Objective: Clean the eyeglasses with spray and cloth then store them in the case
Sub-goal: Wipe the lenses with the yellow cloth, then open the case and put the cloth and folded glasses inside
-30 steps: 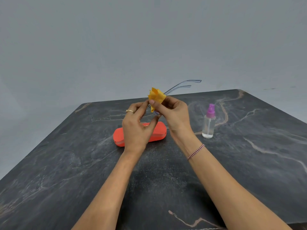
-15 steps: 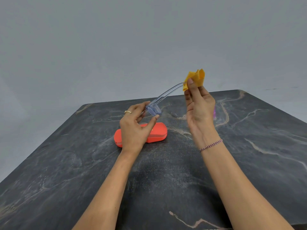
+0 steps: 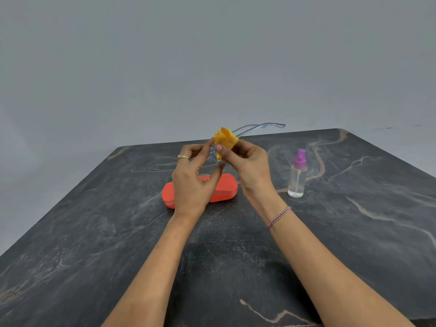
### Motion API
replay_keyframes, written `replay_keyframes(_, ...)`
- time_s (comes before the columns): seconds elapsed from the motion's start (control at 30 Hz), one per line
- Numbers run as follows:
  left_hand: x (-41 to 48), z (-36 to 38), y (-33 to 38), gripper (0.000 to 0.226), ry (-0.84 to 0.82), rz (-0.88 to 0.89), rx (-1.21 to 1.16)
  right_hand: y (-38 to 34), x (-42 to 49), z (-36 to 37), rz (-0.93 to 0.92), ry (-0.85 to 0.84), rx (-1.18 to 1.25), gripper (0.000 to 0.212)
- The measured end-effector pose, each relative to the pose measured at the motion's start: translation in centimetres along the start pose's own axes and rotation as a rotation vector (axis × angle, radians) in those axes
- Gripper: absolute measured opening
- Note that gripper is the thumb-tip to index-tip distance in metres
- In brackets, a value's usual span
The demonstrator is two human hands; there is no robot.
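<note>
- Left hand [image 3: 192, 182] grip pinches the eyeglasses [image 3: 257, 127] by the front, raised above the case [image 3: 224, 187] on the worktop [image 3: 342, 232], steadying them for wiping
- Right hand [image 3: 250, 164] grip pinches the cloth [image 3: 225, 139] at the lens end

I can read no text anywhere; the red case [image 3: 225, 186] may carry a small mark on its lid, too blurred to make out.
</note>
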State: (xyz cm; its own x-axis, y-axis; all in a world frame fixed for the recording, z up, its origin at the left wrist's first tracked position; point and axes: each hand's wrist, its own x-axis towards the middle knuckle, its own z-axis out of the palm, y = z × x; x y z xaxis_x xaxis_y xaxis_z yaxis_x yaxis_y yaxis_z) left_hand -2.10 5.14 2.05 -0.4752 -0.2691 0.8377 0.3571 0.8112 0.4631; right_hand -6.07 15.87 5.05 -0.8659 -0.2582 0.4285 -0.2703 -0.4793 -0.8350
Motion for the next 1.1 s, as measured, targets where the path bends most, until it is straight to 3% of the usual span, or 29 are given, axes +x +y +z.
replay_keyframes(0.17, 0.0, 0.1, 0.0, 0.041, 0.0, -0.006, 0.009, 0.4, -0.1, 0.2, -0.022, 0.025, -0.155, 0.014)
replay_keyframes(0.37, 0.0, 0.1, -0.2, 0.045, -0.02, -0.073, -0.063, -1.0, 0.6, -0.7, -0.013, 0.18, 0.07, 0.014)
replay_keyframes(0.53, 0.0, -0.2, -0.4, 0.044, -0.023, -0.149, -0.111, -1.8, 0.0, -2.1, -0.001, 0.156, -0.17, 0.006)
replay_keyframes(0.73, 0.4, -1.0, 0.0, 0.048, 0.083, -0.339, -0.211, -1.1, -3.4, -3.3, 0.228, -0.191, -0.74, 0.03)
replay_keyframes(0.83, 0.4, -1.8, 0.8, 0.045, 0.137, -0.425, -0.273, -0.1, -5.2, -3.0, 0.313, -0.263, -0.904, 0.04)
replay_keyframes(1.1, -0.5, -4.3, 2.4, 0.042, 0.231, -0.563, -0.4, 0.8, -7.0, -0.6, 0.535, -0.475, -0.736, 0.024)
